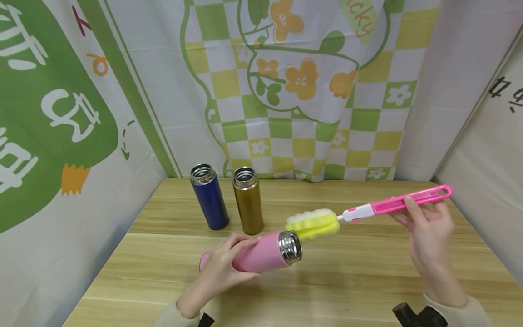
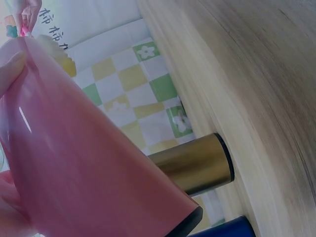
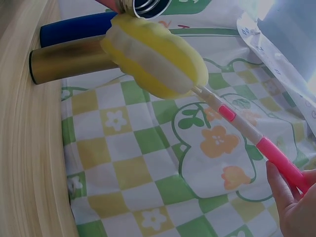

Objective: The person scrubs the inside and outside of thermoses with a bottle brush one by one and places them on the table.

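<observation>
My left hand (image 1: pixel 224 263) grips a pink bottle (image 1: pixel 261 254) round its body. The bottle is tilted almost flat, its open steel mouth facing right; in the left wrist view the pink bottle (image 2: pixel 84 143) fills much of the frame. A bottle brush with a pink handle (image 1: pixel 412 200) is pinched in my right hand (image 1: pixel 429 227). Its yellow and white sponge head (image 1: pixel 314 222) lies just behind and above the bottle's mouth, outside it. From the right wrist side, the sponge head (image 3: pixel 153 59) overlaps the steel rim (image 3: pixel 150 7).
Behind the left hand, a blue bottle (image 1: pixel 210 200) and a gold bottle (image 1: pixel 248 202) stand upright without lids on the wooden table (image 1: pixel 347 281). A printed cloth (image 1: pixel 302 145) hangs along the table's back edge, with further cloth walls at both sides.
</observation>
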Tool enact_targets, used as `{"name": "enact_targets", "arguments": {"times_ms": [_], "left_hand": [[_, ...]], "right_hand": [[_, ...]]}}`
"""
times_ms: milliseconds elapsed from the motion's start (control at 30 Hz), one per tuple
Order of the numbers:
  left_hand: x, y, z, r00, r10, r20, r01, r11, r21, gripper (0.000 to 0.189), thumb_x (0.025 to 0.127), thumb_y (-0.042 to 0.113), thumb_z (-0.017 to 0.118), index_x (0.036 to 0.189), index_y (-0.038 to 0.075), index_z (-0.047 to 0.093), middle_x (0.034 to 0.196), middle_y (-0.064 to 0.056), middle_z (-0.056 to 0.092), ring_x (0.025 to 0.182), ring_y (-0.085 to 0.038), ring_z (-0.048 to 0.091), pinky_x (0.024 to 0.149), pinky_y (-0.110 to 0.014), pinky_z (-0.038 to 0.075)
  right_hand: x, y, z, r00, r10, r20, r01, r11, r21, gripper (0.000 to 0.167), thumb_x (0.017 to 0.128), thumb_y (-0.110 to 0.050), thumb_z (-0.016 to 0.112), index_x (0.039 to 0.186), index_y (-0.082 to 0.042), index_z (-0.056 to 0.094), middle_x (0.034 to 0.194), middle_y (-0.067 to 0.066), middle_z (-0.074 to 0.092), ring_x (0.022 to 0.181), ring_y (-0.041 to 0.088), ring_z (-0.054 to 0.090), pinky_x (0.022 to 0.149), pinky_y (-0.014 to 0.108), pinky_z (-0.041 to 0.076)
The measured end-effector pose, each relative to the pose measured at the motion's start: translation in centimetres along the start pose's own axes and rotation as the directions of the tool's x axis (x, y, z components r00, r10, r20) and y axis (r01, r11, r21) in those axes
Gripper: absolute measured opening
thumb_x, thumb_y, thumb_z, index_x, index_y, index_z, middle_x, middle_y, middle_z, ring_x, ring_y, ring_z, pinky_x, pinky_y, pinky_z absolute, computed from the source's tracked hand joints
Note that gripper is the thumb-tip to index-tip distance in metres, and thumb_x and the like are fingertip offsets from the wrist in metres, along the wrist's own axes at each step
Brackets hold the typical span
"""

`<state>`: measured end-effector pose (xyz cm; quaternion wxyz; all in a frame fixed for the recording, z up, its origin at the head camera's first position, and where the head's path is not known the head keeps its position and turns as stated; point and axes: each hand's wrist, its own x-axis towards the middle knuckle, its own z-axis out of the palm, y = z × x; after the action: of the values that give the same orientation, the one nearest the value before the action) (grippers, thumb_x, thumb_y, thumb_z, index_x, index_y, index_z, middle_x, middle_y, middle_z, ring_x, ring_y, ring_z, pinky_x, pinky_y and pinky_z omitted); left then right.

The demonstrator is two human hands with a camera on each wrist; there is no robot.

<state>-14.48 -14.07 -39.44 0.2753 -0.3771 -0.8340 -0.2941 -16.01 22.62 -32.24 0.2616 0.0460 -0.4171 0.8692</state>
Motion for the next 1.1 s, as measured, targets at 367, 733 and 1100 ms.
{"name": "enact_targets", "arguments": {"times_ms": [367, 733, 1100], "left_hand": [[0.3, 0.3, 0.8, 0.999, 0.002, 0.050, -0.006, 0.997, 0.075, 0.067, 0.055, 0.039, 0.080, 0.115, 0.019, 0.057, 0.103, 0.000, 0.054, 0.091, -0.015, 0.054, 0.072, -0.034, 0.044], [0.1, 0.1, 1.1, 0.997, -0.068, 0.041, 0.065, 0.994, 0.086, 0.070, 0.050, 0.034, 0.083, 0.113, 0.018, 0.058, 0.101, 0.001, 0.054, 0.086, -0.014, 0.054, 0.069, -0.033, 0.043], [0.1, -0.1, 1.0, 0.993, -0.121, 0.015, 0.119, 0.987, 0.110, 0.073, 0.049, 0.028, 0.084, 0.115, 0.019, 0.057, 0.099, 0.002, 0.054, 0.083, -0.015, 0.055, 0.067, -0.033, 0.045]], "right_hand": [[-0.1, 0.4, 0.4, 0.999, 0.052, -0.009, -0.051, 0.996, 0.067, 0.027, 0.079, 0.006, 0.059, 0.099, 0.007, 0.042, 0.082, 0.019, 0.061, 0.073, 0.027, 0.064, 0.069, 0.036, 0.050], [-0.1, 0.3, -0.1, 0.992, 0.098, 0.081, -0.106, 0.989, 0.101, 0.014, 0.083, 0.005, 0.054, 0.095, 0.006, 0.047, 0.080, 0.017, 0.062, 0.074, 0.026, 0.064, 0.067, 0.034, 0.051], [0.0, 0.0, -0.9, 0.971, 0.151, 0.186, -0.171, 0.981, 0.097, 0.013, 0.085, 0.007, 0.049, 0.097, 0.005, 0.046, 0.085, 0.018, 0.062, 0.079, 0.027, 0.064, 0.071, 0.034, 0.050]]}}
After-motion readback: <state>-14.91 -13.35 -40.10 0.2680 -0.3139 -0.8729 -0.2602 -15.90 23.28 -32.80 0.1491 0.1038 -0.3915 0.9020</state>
